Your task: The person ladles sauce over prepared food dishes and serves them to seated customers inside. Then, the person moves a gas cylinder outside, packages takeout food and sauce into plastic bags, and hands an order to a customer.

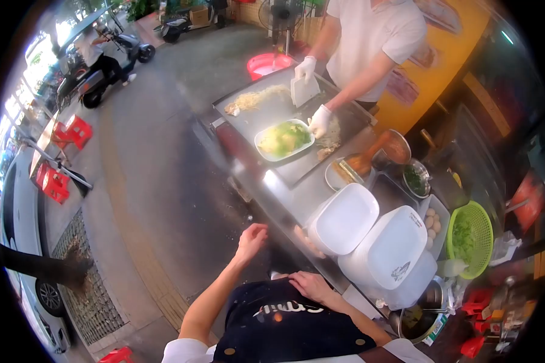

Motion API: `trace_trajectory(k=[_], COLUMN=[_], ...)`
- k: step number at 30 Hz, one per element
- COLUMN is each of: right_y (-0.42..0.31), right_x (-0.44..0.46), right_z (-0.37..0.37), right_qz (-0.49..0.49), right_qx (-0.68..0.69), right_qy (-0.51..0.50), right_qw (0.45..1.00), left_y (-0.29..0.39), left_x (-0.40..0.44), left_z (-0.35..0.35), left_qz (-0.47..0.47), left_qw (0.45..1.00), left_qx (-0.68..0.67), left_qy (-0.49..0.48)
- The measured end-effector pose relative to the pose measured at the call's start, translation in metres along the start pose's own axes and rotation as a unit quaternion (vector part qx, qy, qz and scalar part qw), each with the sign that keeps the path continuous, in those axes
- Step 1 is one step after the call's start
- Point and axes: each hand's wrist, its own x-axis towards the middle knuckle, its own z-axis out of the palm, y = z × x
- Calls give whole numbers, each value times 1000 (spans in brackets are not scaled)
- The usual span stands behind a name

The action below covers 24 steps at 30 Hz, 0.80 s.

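My left hand (251,243) is in the air over the pavement, left of the metal counter, its fingers curled in with nothing visible in them. Against the front of my dark apron (284,323) lies my right hand (312,285), fingers extended and holding nothing. Closest to it on the counter are two stacks of white foam trays (347,219), (393,248). Across the griddle (242,124), a co-worker's gloved hand (306,68) grips a white scraper (304,91). The co-worker's other gloved hand (321,120) touches a white tray of yellow-green food (283,140).
Right of the trays are eggs (432,224), a green basket of leaves (466,239) and metal bowls (415,178). Noodle-like food (257,100) lies on the griddle. Red stools (54,181), a parked car (24,199) and a scooter rider (94,57) are at the left.
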Motion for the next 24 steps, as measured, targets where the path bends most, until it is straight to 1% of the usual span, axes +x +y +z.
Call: trace_trajectory(k=[3, 5, 6, 9, 13, 17, 19, 23, 24], right_y=[3, 8, 5, 1, 11, -16, -29, -58, -66], right_x=[38, 58, 66, 80, 74, 83, 93, 118, 121], right_z=[-1, -2, -6, -17, 1, 5, 13, 33, 38], right_qz=[10, -1, 8, 41, 109, 192, 192, 186, 196], right_qx=[43, 32, 34, 28, 12, 3, -4, 4, 3], right_qy=[51, 53, 50, 50, 72, 107, 98, 41, 38], right_qw=[998, 998, 998, 998, 991, 975, 977, 982, 980], left_y=[26, 33, 38, 39, 10, 10, 16, 23, 16], left_x=[26, 42, 48, 63, 80, 88, 93, 91, 92], left_z=[-14, -27, -30, -37, -29, -26, -33, -60, -67], left_qz=[19, 41, 37, -7, -58, -44, -36, -22, -34], left_qw=[1000, 998, 999, 1000, 992, 980, 975, 971, 971], left_qx=[21, 36, 23, 7, -24, -1, 37, 35, 24], left_qy=[-11, -7, -1, -25, -113, -193, -215, -236, -237])
